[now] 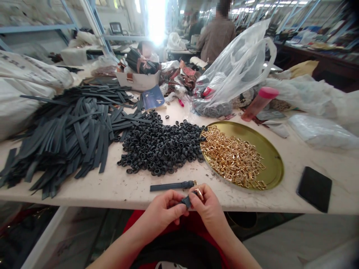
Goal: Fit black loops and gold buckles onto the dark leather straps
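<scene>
My left hand (164, 213) and my right hand (207, 205) meet just below the table's front edge. Both pinch a short dark strap (186, 201); a gold buckle (199, 193) shows at its end by my right fingers. Another dark strap with a loop (171, 185) lies flat on the table just above my hands. Behind it sit a heap of small dark loops (162, 144), a large pile of dark straps (73, 130) to the left, and a round gold tray (273, 164) of gold buckles (232, 157) to the right.
A black phone (314, 188) lies at the right front of the white table (112, 186). Further back are a clear plastic bag (235, 71), a pink-capped bottle (256, 103), a blue booklet (153, 98) and a white box (138, 80). A person (215, 33) stands far behind.
</scene>
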Available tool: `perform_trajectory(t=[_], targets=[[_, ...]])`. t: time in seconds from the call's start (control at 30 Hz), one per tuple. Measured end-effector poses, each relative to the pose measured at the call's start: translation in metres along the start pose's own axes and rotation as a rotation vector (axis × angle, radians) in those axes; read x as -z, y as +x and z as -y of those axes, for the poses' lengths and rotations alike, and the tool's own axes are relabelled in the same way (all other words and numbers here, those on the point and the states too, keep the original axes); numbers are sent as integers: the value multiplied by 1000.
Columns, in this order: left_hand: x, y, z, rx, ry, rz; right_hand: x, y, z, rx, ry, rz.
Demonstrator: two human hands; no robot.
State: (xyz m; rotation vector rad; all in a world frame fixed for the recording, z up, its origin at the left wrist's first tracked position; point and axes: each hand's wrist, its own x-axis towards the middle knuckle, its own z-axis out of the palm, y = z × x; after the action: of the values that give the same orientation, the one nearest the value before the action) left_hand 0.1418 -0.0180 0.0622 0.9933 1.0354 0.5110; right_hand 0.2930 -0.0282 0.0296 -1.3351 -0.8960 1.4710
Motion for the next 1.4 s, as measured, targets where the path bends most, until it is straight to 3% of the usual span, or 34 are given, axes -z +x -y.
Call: perform_trajectory(t=[0.07,0.17,0.27,0.37,0.47,0.67,0.8,0.9,1.13,1.4], targets=[[-1,-1,1,-11,-8,5,3,-1,-3,104,-182,-73],[-2,-4,4,-24,-11,35,8,-5,-3,62,-210,92],[-3,-8,6,-34,9,73,11,-12,0,-78,-83,278],[-2,-15,8,-75,32,84,9,-17,3,-217,177,345],[-2,-20,10,-115,-5,85,6,-22,3,-330,357,357],[-3,-25,13,-83,-37,115,5,-29,4,-185,89,304],[-4,-26,12,-60,-66,140,9,-29,1,-311,253,375],[-7,-26,10,-44,-51,128,11,-29,1,-297,276,367],[-14,-23,6,-142,-69,94,16,-24,2,-508,551,441],[-10,-13,11,-97,-177,181,18,-21,-2,-605,688,471]])
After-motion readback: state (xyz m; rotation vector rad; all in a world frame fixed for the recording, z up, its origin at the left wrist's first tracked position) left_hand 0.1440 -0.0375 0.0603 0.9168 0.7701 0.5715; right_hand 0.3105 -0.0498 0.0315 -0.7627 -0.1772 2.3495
